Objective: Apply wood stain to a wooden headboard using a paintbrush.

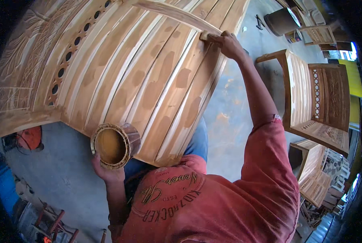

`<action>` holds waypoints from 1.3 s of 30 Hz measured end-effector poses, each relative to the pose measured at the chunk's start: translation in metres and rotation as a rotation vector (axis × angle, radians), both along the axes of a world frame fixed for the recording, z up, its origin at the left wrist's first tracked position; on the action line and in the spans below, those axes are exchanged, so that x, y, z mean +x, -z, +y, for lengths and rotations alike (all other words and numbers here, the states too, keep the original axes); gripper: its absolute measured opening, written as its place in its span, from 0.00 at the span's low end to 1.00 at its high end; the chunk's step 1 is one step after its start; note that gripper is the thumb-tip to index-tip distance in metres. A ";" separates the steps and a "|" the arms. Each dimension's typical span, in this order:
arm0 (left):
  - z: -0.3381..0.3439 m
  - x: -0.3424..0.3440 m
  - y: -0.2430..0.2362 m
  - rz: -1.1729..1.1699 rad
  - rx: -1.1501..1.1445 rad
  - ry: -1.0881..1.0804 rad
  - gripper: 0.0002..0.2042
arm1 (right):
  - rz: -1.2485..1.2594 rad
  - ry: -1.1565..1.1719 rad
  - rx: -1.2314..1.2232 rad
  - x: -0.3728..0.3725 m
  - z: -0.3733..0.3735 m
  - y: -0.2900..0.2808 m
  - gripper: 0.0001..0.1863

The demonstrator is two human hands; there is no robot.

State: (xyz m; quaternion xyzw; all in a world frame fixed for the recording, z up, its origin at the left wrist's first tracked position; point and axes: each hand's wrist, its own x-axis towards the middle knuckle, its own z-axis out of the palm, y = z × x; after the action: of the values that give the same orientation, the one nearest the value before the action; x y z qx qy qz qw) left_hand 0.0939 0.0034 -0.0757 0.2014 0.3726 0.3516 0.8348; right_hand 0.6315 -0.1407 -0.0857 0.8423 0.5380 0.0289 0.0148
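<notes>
My left hand is wrapped round the lower side of an open can with a crusted rim, tilted so that its brownish-yellow contents show. The can is at the near edge of a slatted wooden bench. Darker damp-looking patches and pale streaks mark the slats. Out at the far right of the seat, my right hand pinches a small tan pad against the wood, just below the curved armrest. Its exact kind is unclear, as the fingers partly cover it.
The bench's carved back with a row of round holes rises at the left. Another wooden bench stands on the grey floor at the right, with a dark bucket beyond. A red round object lies at the lower left.
</notes>
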 end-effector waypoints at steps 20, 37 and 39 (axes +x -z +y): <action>-0.007 0.013 0.004 -0.167 -0.042 0.138 0.25 | 0.774 0.463 0.025 0.006 0.043 -0.007 0.12; -0.008 -0.009 0.004 -0.109 0.006 0.062 0.25 | 0.554 0.381 -0.074 -0.074 0.001 -0.049 0.20; -0.007 -0.014 0.004 -0.114 0.016 0.066 0.26 | 0.478 0.370 -0.037 -0.059 -0.006 -0.032 0.22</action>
State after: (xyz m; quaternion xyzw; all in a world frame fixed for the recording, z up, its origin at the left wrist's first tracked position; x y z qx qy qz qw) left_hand 0.0796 -0.0040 -0.0799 0.2001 0.3147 0.3376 0.8643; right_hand 0.5721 -0.1464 -0.0533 0.9085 0.3642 -0.1833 -0.0919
